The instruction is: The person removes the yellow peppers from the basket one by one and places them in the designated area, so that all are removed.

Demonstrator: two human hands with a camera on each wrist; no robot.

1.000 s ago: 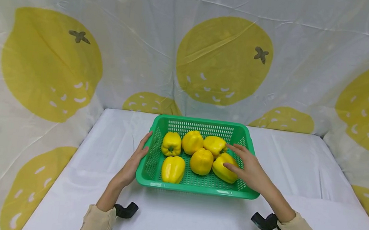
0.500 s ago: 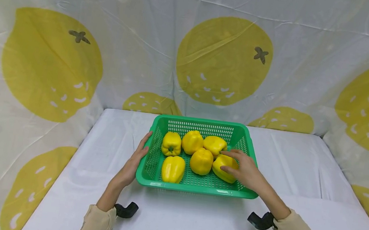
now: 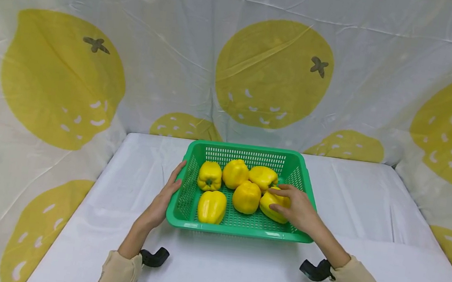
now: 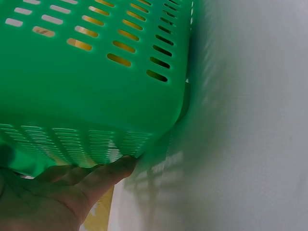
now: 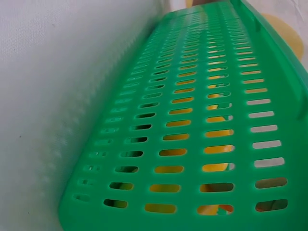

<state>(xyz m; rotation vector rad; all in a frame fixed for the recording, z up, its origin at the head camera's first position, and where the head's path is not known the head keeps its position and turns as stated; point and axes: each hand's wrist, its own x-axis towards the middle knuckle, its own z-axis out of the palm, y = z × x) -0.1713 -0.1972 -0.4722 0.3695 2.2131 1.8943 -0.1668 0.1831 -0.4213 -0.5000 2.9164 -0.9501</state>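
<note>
A green perforated plastic basket (image 3: 241, 231) stands on the white cloth with several yellow bell peppers inside. My left hand (image 3: 158, 207) rests along the basket's left side, its fingers fairly straight; in the left wrist view the hand (image 4: 72, 192) touches the outer wall from beside it. Reaching over the right rim, my right hand (image 3: 299, 208) holds the rightmost bell pepper (image 3: 269, 209), thumb on the near side and fingers on the far side. That pepper is partly covered by the hand. In the right wrist view only the basket wall (image 5: 192, 144) shows, not the hand.
Other bell peppers (image 3: 247, 198) lie close to the held one, and another pepper (image 3: 212, 207) sits near the front left corner. A lemon-print cloth (image 3: 176, 61) hangs behind and at both sides. White cloth (image 3: 215, 270) covers the table.
My right hand has moved left and down onto the rightmost bell pepper, fingers and thumb closing in around it. The left hand, basket and other peppers stay in place.
</note>
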